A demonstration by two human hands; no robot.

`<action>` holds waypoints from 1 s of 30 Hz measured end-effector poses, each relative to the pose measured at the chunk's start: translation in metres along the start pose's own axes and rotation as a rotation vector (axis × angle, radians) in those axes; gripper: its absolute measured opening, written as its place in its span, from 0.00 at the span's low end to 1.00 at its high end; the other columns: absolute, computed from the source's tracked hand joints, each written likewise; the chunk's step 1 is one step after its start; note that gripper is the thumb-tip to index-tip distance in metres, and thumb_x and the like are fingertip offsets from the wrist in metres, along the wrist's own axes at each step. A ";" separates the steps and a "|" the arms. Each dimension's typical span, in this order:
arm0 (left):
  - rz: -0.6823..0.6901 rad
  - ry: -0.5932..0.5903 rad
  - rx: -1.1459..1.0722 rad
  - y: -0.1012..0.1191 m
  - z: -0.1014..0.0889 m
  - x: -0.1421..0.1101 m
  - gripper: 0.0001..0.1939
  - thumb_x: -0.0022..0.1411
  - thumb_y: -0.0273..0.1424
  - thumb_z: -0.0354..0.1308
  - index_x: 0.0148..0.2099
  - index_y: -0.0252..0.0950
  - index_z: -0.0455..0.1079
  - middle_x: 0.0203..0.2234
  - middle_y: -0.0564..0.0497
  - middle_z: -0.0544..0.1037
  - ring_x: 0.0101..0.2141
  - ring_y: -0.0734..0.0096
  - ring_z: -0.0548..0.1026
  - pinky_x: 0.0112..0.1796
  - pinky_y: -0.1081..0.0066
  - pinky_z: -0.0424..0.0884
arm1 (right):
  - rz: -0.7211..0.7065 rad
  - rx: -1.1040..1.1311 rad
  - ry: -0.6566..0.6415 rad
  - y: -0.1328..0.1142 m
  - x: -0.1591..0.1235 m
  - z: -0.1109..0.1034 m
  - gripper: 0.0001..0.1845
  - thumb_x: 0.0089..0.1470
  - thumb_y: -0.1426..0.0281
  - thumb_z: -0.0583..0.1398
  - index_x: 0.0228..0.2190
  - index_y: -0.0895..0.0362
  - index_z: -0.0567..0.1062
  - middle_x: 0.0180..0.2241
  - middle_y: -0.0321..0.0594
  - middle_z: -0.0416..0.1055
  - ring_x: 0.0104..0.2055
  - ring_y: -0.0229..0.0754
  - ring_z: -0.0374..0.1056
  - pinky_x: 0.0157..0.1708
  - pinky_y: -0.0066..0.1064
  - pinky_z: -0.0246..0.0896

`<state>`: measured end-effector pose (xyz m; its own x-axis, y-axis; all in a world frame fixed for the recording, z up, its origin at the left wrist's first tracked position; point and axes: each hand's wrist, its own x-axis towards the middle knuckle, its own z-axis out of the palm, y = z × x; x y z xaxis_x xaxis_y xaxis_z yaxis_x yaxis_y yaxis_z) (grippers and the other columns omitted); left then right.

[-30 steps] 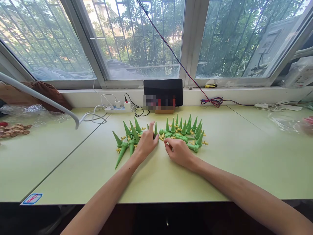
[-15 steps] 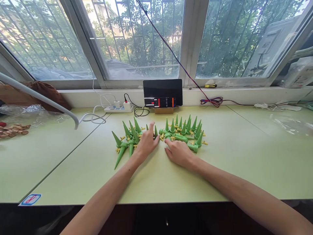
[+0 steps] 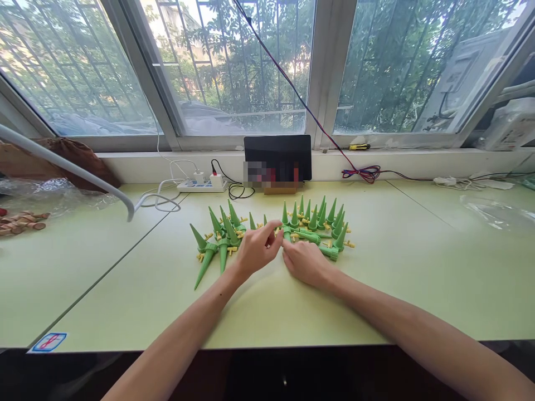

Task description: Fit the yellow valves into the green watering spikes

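My left hand [image 3: 259, 248] is closed, thumb and index finger curled together beside the ribbed cap of a green watering spike [image 3: 286, 231]. Whatever those fingertips hold is hidden. My right hand [image 3: 307, 260] grips this same spike from below, its fingers covering the lower part. To the left, several green watering spikes [image 3: 229, 227] with yellow valves [image 3: 232, 251] stand on their caps, and a few lie point toward me. More upright spikes [image 3: 321, 214] form a group on the right. Loose green spikes [image 3: 308, 236] lie on their sides just behind my right hand.
A black screen [image 3: 278, 150] leans at the back on a small cardboard block [image 3: 280, 190]. Left of it is a white power strip [image 3: 203, 185] with cables. A grey curved tube [image 3: 75, 167] reaches in from the left. Wooden pieces [image 3: 23, 223] and clear plastic lie farther left.
My left hand has moved right, away from a standing spike, to the spike at my right hand; its raised index finger has curled down. My right hand has barely shifted.
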<state>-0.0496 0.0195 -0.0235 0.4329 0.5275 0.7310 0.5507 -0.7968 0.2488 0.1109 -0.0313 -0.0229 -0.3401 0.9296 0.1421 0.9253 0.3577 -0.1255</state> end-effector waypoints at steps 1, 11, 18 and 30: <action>0.037 -0.022 -0.008 0.002 0.002 -0.002 0.08 0.67 0.33 0.50 0.43 0.38 0.69 0.16 0.60 0.65 0.17 0.80 0.61 0.23 0.78 0.59 | 0.001 0.012 -0.004 0.000 0.000 0.001 0.15 0.63 0.71 0.49 0.47 0.59 0.70 0.32 0.47 0.76 0.33 0.49 0.74 0.31 0.32 0.57; 0.224 -0.166 -0.049 0.025 0.011 -0.013 0.11 0.66 0.29 0.48 0.38 0.38 0.72 0.18 0.53 0.73 0.18 0.74 0.69 0.23 0.74 0.61 | -0.003 0.140 -0.024 0.001 0.001 -0.002 0.11 0.56 0.73 0.55 0.41 0.57 0.73 0.29 0.40 0.77 0.31 0.45 0.74 0.27 0.29 0.53; 0.143 -0.097 0.018 0.023 0.015 -0.018 0.09 0.66 0.29 0.48 0.40 0.37 0.71 0.18 0.54 0.74 0.18 0.75 0.69 0.24 0.74 0.62 | 0.020 0.090 -0.080 0.000 0.002 -0.002 0.10 0.57 0.75 0.53 0.35 0.57 0.75 0.31 0.43 0.77 0.33 0.47 0.74 0.30 0.30 0.56; -0.212 -0.109 0.610 -0.006 -0.006 -0.012 0.10 0.66 0.32 0.48 0.41 0.36 0.69 0.19 0.52 0.74 0.19 0.69 0.73 0.23 0.73 0.55 | -0.014 0.001 -0.041 -0.005 0.002 0.000 0.12 0.60 0.75 0.49 0.44 0.59 0.68 0.32 0.47 0.76 0.34 0.49 0.74 0.31 0.32 0.59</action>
<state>-0.0629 0.0165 -0.0297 0.3227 0.7068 0.6296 0.9242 -0.3788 -0.0484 0.1053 -0.0316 -0.0221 -0.3598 0.9273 0.1033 0.9202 0.3710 -0.1251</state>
